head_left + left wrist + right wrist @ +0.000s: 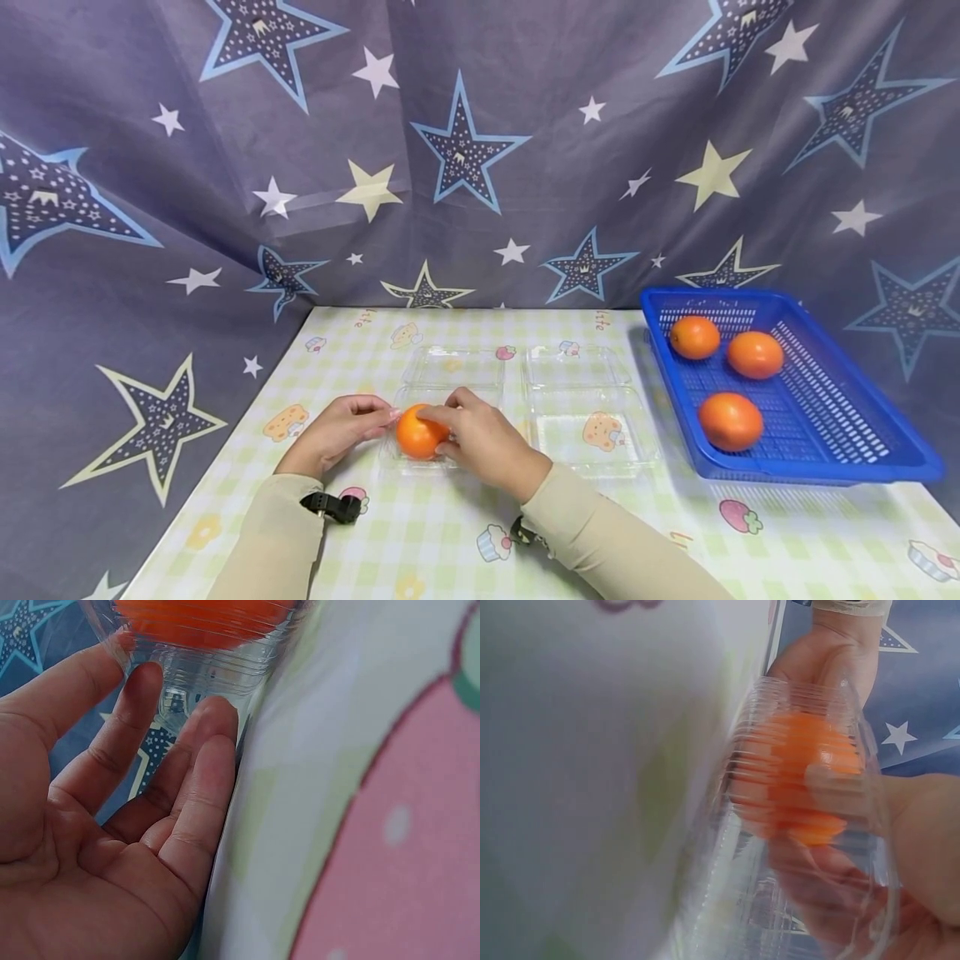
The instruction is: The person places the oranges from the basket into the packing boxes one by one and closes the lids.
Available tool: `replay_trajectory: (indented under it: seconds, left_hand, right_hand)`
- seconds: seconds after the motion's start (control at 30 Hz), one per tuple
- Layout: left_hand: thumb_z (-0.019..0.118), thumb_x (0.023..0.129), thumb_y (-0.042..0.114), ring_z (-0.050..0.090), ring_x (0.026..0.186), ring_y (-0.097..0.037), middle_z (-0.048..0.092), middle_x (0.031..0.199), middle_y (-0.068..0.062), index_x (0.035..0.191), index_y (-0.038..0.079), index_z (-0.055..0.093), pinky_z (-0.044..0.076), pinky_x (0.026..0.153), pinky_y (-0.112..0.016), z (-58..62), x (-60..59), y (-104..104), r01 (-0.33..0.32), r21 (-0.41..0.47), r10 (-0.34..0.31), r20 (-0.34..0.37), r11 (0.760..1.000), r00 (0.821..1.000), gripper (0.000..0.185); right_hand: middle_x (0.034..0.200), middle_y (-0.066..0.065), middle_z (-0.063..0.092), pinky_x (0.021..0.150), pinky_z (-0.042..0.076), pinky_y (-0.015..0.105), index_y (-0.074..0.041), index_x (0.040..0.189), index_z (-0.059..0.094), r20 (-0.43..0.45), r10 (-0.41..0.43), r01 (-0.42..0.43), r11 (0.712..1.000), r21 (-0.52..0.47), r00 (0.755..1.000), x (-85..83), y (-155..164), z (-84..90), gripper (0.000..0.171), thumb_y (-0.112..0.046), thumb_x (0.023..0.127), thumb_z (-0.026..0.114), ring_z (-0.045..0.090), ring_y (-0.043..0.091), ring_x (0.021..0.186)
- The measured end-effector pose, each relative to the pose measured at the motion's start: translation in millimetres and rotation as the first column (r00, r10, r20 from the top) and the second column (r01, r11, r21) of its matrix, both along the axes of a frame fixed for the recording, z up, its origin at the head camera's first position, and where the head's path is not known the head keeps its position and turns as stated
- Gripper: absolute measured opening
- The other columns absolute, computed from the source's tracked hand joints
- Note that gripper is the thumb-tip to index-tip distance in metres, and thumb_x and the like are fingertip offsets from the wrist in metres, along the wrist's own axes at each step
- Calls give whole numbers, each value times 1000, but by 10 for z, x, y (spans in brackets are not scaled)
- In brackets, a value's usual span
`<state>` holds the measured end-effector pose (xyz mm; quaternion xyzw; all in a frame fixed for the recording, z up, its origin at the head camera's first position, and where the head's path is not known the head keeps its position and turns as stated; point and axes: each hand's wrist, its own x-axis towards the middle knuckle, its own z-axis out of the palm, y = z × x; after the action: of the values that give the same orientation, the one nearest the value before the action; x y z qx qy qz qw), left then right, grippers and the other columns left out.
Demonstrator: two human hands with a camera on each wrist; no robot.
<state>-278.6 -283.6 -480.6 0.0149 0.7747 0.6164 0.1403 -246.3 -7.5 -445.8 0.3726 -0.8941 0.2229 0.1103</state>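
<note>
The right hand (491,442) closes its grip around the orange (420,433) in a clear container (435,389), nearer the surface's (420,533) left edge; the left hand (337,429), fingers loosely extended, touches its side (probably steadying).

From my head, one camera looks forward and down across the table (420,533), far enough back to take in the blue basket (817,468) and the starry cloth (525,50). A second, on my left wrist, peers close and low along my left hand (112,862), the tabletop turned sideways. The third, past my right hand (922,847), faces that left hand up close; all three share the orange (416,437).
</note>
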Motion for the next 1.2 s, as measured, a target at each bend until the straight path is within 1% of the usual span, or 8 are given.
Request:
replay_trajectory:
  seconds: [0.13, 0.4, 0.53, 0.77, 1.0, 1.07, 1.13, 1.2]
  left_hand:
    - [76, 96, 25, 68, 97, -15, 72, 106, -3, 106, 4, 74, 59, 89, -27, 1, 4, -1, 1, -3, -1, 1, 1000, 1000, 23]
    - [75, 97, 25, 68, 97, -15, 71, 104, 0, 106, 2, 73, 59, 88, -27, 3, 13, -6, 4, -2, -4, -8, 1000, 1000, 25]
    - [75, 97, 24, 68, 98, -15, 72, 105, 0, 106, 2, 74, 59, 89, -28, -10, 5, -11, 12, 10, -12, -13, 1000, 1000, 24]
    - [74, 98, 25, 69, 101, -17, 73, 112, -4, 108, 2, 74, 59, 92, -28, -14, 0, -28, 28, 26, -28, -13, 999, 1000, 25]
    - [75, 97, 24, 68, 100, -17, 72, 106, -1, 111, -2, 72, 59, 91, -27, -11, 5, -19, 24, 33, -24, 3, 999, 1000, 31]
    - [76, 96, 24, 67, 98, -16, 72, 105, -1, 111, -3, 72, 59, 90, -27, -9, 10, -18, 20, 34, -20, 3, 999, 1000, 31]
    - [76, 96, 24, 67, 98, -16, 72, 106, -1, 111, -3, 72, 59, 90, -26, -12, 10, -19, 22, 34, -21, -4, 999, 1000, 32]
    - [76, 96, 25, 67, 98, -16, 72, 107, -1, 109, -1, 73, 59, 90, -26, -21, 8, -14, 16, 36, -16, 1, 999, 1000, 30]
  right_hand:
    - [112, 3, 60, 72, 54, 17, -28, 136, 67, -3, 2, -2, 1000, -2, 1000, -3, -13, -18, 54, -20, 86, 86, 59, 6, 76]
    - [113, 3, 59, 70, 53, 17, -29, 137, 67, -6, 1, -1, 1000, 4, 1000, -3, -21, -15, 54, -18, 87, 86, 58, 6, 74]
    - [114, 2, 60, 68, 51, 16, -30, 138, 67, 6, -9, 9, 1000, 15, 1000, -1, -13, -10, 54, -19, 88, 85, 56, 5, 73]
    - [117, 1, 60, 61, 47, 18, -35, 139, 65, -7, -26, 27, 999, 48, 1000, 26, 9, 50, 54, -24, 89, 84, 53, 6, 67]
    - [116, -1, 60, 55, 44, 18, -36, 138, 66, -23, -24, 25, 998, 56, 999, 5, 70, 67, 53, -27, 89, 84, 50, 6, 62]
    - [116, -1, 61, 56, 45, 19, -36, 138, 66, -35, -28, 30, 997, 65, 999, -1, 97, 86, 52, -27, 89, 84, 52, 7, 65]
    - [116, -1, 62, 58, 49, 21, -35, 137, 67, -48, -31, 35, 996, 78, 998, -4, 128, 114, 51, -28, 89, 83, 56, 8, 70]
    - [117, 0, 64, 62, 53, 23, -35, 137, 67, -54, -32, 38, 995, 95, 998, -11, 162, 144, 51, -28, 89, 83, 60, 10, 77]
